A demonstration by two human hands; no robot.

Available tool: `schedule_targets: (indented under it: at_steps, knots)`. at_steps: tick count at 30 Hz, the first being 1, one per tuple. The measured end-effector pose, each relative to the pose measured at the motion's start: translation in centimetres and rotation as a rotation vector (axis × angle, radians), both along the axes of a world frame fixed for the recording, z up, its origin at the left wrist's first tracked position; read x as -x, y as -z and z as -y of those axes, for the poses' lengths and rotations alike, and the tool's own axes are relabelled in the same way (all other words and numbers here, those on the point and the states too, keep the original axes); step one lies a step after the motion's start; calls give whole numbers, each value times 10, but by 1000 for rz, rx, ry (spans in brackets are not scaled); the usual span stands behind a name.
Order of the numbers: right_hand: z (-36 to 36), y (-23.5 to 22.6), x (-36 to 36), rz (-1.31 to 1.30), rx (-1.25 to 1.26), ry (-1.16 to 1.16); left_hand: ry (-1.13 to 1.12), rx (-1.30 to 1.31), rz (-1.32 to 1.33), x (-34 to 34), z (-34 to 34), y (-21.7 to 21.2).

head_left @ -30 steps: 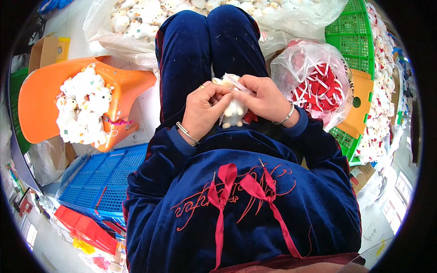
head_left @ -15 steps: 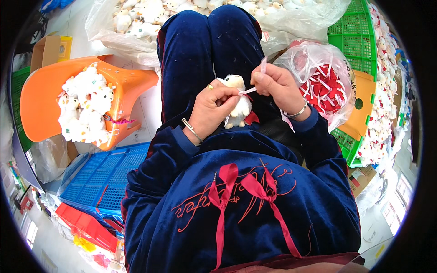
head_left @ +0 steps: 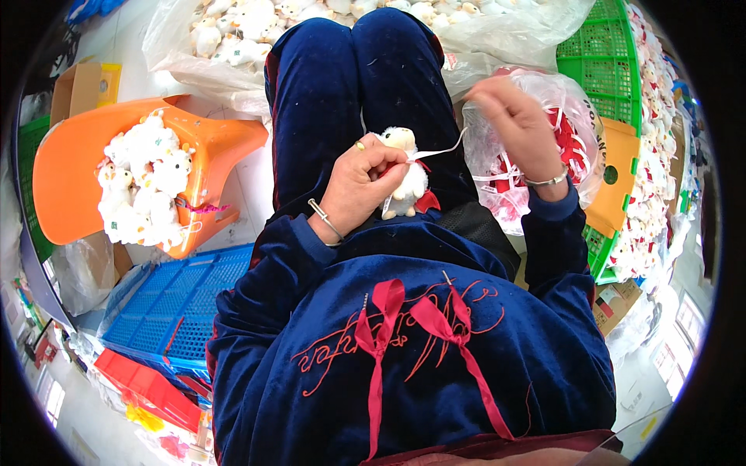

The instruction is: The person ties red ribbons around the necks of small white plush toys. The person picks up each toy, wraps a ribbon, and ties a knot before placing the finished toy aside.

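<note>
A small white plush toy point(head_left: 403, 193) with a pale yellow muzzle sits upright on my lap, a bit of red cloth at its side. My left hand point(head_left: 359, 182) is closed in a pinch at the toy's neck, on a narrow white ribbon point(head_left: 437, 151). The ribbon's loose length runs out to the right and curls upward. Raised up and to the right of the toy is my right hand point(head_left: 519, 128), over the edge of a clear plastic bag. Its fingers are blurred, and I cannot make out whether they touch the ribbon.
Red cloth pieces with white ribbons point(head_left: 571, 147) fill the plastic bag point(head_left: 486, 116) at right. Several white plush toys point(head_left: 148, 182) lie on an orange chair point(head_left: 70, 182) at left. Blue crates point(head_left: 167, 303), a green crate point(head_left: 602, 46) and a large bag of plush toys point(head_left: 241, 31) surround me.
My right hand has moved up and to the right, away from the toy. The ribbon's length now curves between the hands. My left hand keeps its pinch at the neck.
</note>
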State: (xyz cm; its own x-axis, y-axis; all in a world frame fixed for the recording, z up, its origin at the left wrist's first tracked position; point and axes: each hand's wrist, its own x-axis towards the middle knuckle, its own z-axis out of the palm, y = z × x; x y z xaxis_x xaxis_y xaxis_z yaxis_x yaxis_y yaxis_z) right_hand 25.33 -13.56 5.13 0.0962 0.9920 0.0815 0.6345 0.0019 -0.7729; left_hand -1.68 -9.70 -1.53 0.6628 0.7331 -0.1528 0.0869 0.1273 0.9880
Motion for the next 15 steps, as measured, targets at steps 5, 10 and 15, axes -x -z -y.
schedule_targets:
  at_steps: [5,10,15]
  knots:
    - [1,6,42,-198,473,-167,32,-46,-2,2,0,-3]
    - [-6,6,40,-106,746,-389,68,-124,24,4,1,-9]
    - [-4,4,34,-568,1029,-269,93,-175,15,4,0,-9]
